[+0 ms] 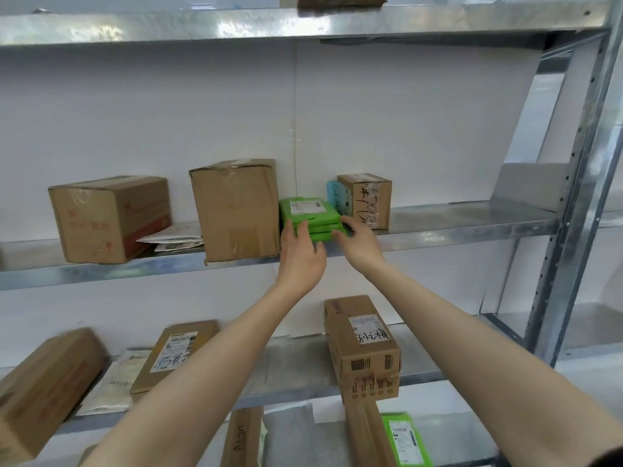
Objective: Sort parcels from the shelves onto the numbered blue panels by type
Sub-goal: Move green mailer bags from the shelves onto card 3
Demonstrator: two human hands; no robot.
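A stack of flat green parcels (308, 212) with a white label on top lies on the middle metal shelf (455, 224), between a tall cardboard box (236, 210) and a small cardboard box (365, 198). My left hand (300, 254) reaches up to the stack's front left corner, fingers touching its edge. My right hand (359, 241) touches the stack's front right corner, fingers curled around the side. Both hands are at the stack, which rests on the shelf. No numbered blue panel is in view.
A wide cardboard box (108, 219) and white mailers (175, 239) sit left on the same shelf. A light blue packet (338, 197) leans behind the stack. The lower shelf holds several boxes (362, 345) and mailers; a green parcel (404, 439) lies below. A steel upright (580, 197) stands right.
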